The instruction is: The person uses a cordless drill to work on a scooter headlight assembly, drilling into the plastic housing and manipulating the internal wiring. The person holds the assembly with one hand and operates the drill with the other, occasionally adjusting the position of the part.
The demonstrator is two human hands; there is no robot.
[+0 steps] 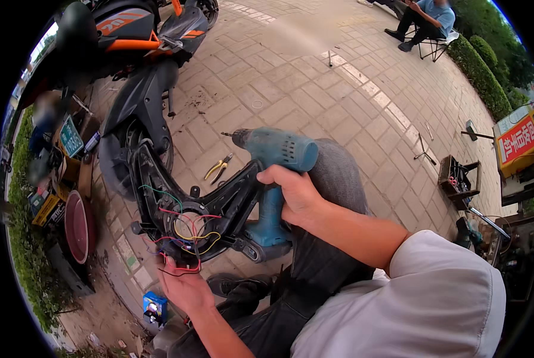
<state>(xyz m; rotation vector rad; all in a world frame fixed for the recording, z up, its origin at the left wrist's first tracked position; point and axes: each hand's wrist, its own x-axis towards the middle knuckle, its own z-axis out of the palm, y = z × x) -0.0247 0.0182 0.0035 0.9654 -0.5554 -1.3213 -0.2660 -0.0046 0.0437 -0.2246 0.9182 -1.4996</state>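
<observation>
My right hand (pixel 288 191) is closed round the blue cordless drill (pixel 282 149) at the top of its handle, its thumb by the upper tip of a black plastic housing (pixel 237 209). The drill's bit points left. My left hand (pixel 186 286) supports the housing's lower end, fingers bent among loose red, yellow, black and green wires (pixel 201 235) around a round opening; some fingertips are hidden.
An orange-and-black scooter (pixel 117 27) stands upper left on paving. Pliers (pixel 216 170) lie beyond the housing. A red basin (pixel 79 227), small blue box (pixel 153 307), tool tray (pixel 458 179) and yellow sign (pixel 523 140) surround me. A seated person (pixel 425 27) is upper right.
</observation>
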